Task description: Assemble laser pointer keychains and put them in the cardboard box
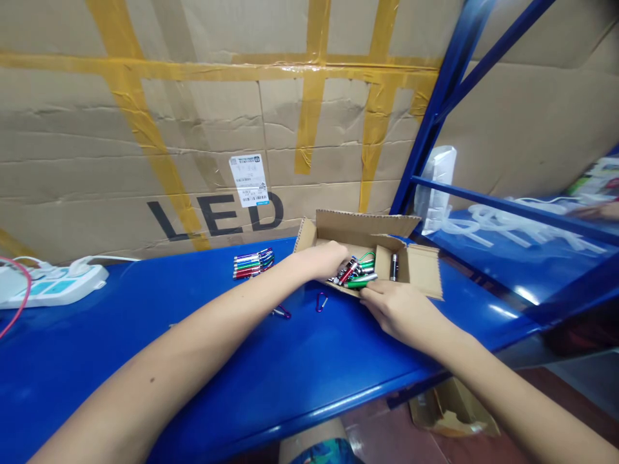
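An open cardboard box (367, 223) holds a pile of small metal flashlights with carabiner clips. My left hand (327, 259) reaches over its left side, fingers curled down among the clips and a red flashlight (347, 273); what they grip is hidden. At the box's front edge, my right hand (399, 308) has its fingers closed at a green flashlight (362, 281). A black flashlight (394, 267) stands apart at the box's right end. Left of the box, several coloured flashlights (246, 264) lie in a row. A purple carabiner (320, 301) rests on the blue table in front.
Behind the blue table (309, 367) stands a large taped carton (203, 129). A white power strip (72, 287) with cables lies at left. Blue shelf posts (430, 122) rise at right, near a white wrapped packet (435, 187). Below is another cardboard box (452, 409).
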`<state>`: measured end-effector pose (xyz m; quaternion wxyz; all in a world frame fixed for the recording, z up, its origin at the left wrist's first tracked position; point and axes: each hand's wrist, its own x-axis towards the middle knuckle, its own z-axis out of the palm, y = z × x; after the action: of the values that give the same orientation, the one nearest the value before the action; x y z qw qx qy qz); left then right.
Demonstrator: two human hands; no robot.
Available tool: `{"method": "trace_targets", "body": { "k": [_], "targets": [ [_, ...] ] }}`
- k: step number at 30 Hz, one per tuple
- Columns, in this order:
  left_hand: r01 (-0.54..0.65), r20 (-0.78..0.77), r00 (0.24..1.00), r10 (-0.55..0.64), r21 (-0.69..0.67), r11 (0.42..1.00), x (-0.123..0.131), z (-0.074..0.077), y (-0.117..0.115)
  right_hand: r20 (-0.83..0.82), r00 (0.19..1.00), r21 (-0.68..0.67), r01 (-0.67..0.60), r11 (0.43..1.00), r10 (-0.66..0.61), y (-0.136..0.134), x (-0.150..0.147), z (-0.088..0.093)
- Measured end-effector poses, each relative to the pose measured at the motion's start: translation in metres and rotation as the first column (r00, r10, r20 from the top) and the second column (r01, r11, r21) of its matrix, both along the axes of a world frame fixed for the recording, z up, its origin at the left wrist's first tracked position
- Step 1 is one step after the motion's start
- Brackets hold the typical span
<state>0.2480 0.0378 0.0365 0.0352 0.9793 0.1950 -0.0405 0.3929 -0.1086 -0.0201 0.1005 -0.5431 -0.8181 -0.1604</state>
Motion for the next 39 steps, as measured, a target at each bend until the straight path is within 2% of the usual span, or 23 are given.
{"method": "trace_targets", "body": {
  "k": [6, 12, 20, 25, 28, 32, 36, 39],
  "targets": [
    [-0.022, -0.051, 0.999, 0.02, -0.047, 0.999, -0.003, 0.008, 0.0, -0.01, 1.0, 0.013, -0.009, 1.0, 0.009, 0.001, 0.001, -0.001],
    [0.043, -0.069, 0.997, -0.046, -0.053, 0.998, -0.007, 0.0, 0.003, -0.008, 1.0, -0.021, 0.01, 1.0, -0.01, -0.002, -0.001, 0.001],
    [0.098, -0.045, 0.995, -0.094, 0.105, 0.99, -0.007, -0.008, -0.001, 0.0, 1.0, 0.0, 0.006, 1.0, -0.006, 0.0, -0.002, 0.002],
    [0.094, -0.081, 0.993, -0.083, 0.148, 0.984, -0.004, -0.009, -0.004, 0.0, 1.0, 0.03, -0.003, 1.0, 0.003, 0.0, -0.001, 0.0],
    [0.076, -0.12, 0.991, -0.061, 0.128, 0.989, -0.001, -0.006, -0.002, 0.0, 1.0, 0.032, -0.006, 0.999, 0.006, 0.0, 0.0, 0.0],
    [0.058, -0.121, 0.991, -0.055, 0.027, 0.998, 0.001, 0.002, 0.004, -0.014, 1.0, 0.016, -0.001, 1.0, 0.001, 0.0, 0.001, 0.001],
    [-0.059, 0.027, 0.998, 0.062, -0.085, 0.995, 0.001, 0.007, 0.008, -0.001, 1.0, -0.009, 0.025, 1.0, -0.025, 0.001, 0.002, 0.002],
    [-0.201, 0.18, 0.955, 0.238, -0.202, 0.959, 0.007, 0.007, 0.01, 0.012, 0.999, -0.031, 0.044, 0.999, -0.044, 0.002, 0.001, 0.004]
  ]
}}
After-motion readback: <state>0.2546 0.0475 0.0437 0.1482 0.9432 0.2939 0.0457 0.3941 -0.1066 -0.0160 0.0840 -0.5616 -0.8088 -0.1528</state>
